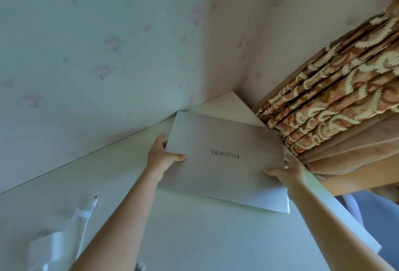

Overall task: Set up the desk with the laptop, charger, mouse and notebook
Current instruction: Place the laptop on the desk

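A closed silver laptop (226,158) lies flat on the white desk (194,238), its far corner near the wall. My left hand (162,156) grips its left edge, thumb on the lid. My right hand (285,172) holds the right edge, thumb on top and fingers underneath. At the lower left of the desk lies the white charger block (48,249), and its white cable (86,216) runs up to a plug end. Neither a mouse nor a notebook is in view.
A pale floral wall (97,54) borders the desk's far side and meets another wall in the corner. A brown patterned curtain (334,89) hangs just beyond the desk's right edge, close to the laptop's right corner.
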{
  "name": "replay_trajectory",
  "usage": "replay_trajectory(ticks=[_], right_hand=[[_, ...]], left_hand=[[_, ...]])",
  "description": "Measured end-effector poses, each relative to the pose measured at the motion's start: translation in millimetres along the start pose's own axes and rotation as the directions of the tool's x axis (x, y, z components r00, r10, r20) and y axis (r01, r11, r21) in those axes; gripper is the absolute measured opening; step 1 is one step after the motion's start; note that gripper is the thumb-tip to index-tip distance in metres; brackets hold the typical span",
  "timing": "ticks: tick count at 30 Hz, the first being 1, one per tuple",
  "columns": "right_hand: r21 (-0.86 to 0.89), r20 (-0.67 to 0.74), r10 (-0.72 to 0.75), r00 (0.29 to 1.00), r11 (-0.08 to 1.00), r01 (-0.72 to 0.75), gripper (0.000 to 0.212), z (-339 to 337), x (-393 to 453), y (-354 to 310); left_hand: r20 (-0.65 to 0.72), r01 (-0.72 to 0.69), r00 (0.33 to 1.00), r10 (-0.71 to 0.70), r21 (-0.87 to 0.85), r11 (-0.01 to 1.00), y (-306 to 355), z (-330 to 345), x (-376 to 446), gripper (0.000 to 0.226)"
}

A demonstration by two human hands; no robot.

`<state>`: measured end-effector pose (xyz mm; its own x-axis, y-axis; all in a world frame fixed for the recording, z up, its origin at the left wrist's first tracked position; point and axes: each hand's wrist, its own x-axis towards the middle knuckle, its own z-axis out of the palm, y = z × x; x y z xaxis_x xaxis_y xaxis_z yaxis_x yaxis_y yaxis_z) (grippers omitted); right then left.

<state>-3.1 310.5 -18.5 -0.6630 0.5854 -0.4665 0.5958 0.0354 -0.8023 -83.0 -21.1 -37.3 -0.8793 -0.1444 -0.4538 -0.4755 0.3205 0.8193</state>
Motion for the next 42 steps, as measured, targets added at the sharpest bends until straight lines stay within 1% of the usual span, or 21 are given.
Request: replay_trajectory(ticks=[2,3,5,8,11,13,16,17,21,26,30,35,39,42], right_hand=[[0.087,0.017,0.04,0.999,0.995,-0.041,0.086,-7.0,-1.2,-5.1],[0.096,0.041,0.035,0.999,0.995,-0.039,0.082,-9.4,-1.7,-6.9],[0.056,0.046,0.024,0.999,0.998,-0.026,0.076,-13.2,-5.4,-8.1],[0.057,0.098,0.003,0.995,0.998,-0.009,0.069,-16.2,-8.6,-5.5],[0.149,0.155,-0.006,0.988,0.989,-0.018,0.075,-20.9,-11.6,-0.3],[0.187,0.196,-0.025,0.98,0.982,-0.012,0.071,-24.9,-18.7,1.7],[0.253,0.267,-0.084,0.96,0.967,0.014,0.067,-30.5,-29.4,3.9],[0.25,0.28,-0.103,0.955,0.968,0.031,0.068,-31.0,-32.8,4.4],[0.222,0.3,-0.155,0.941,0.971,0.09,0.074,-31.5,-49.4,3.7],[0.223,0.363,-0.239,0.901,0.961,0.165,0.075,-27.8,-89.3,-0.6],[0.231,0.441,-0.265,0.858,0.957,0.177,0.072,-23.6,-125.2,0.2],[0.237,0.547,-0.332,0.769,0.942,0.238,0.072,-16.2,-174.9,10.1],[0.22,0.673,-0.327,0.663,0.945,0.243,0.072,-8.7,-226.5,24.8],[0.189,0.756,-0.291,0.587,0.955,0.229,0.072,0.7,-263.8,42.8]], left_hand=[[0.06,0.0,0.998,0.0,0.003,1.0,-2.0,-9.1,6.1,0.085],[0.08,-0.012,0.997,0.011,0.008,1.0,-3.6,-11.9,7.7,0.076],[0.114,-0.016,0.993,0.02,-0.035,0.999,-1.7,-16.4,5.1,0.069],[0.151,-0.014,0.988,0.03,-0.105,0.994,-1.8,-24.3,-2.5,0.067],[0.191,0.014,0.982,0.014,-0.142,0.99,-4.6,-33.9,-11.6,0.069],[0.21,0.02,0.977,0.014,-0.156,0.988,-6.2,-39.2,-19.7,0.071],[0.208,0.025,0.978,0.014,-0.183,0.983,-13.7,-47.3,-36.9,0.075],[0.199,0.03,0.98,0.009,-0.194,0.981,-18.5,-50.6,-43.6,0.078],[0.128,0.025,0.992,0.006,-0.232,0.972,-42.3,-65.8,-76.5,0.088],[0.026,0.006,1.0,0.002,-0.306,0.952,-59.8,-97.2,-139.2,0.09],[-0.085,-0.021,0.996,-0.009,-0.338,0.941,-73.8,-126.8,-197.3,0.089],[-0.245,-0.072,0.969,-0.028,-0.387,0.919,-112.6,-162.1,-281.9,0.082],[-0.352,-0.068,0.932,-0.087,-0.405,0.912,-142.7,-183.8,-368.6,0.083],[-0.418,-0.043,0.897,-0.145,-0.409,0.912,-164.8,-197.5,-431.0,0.082]])
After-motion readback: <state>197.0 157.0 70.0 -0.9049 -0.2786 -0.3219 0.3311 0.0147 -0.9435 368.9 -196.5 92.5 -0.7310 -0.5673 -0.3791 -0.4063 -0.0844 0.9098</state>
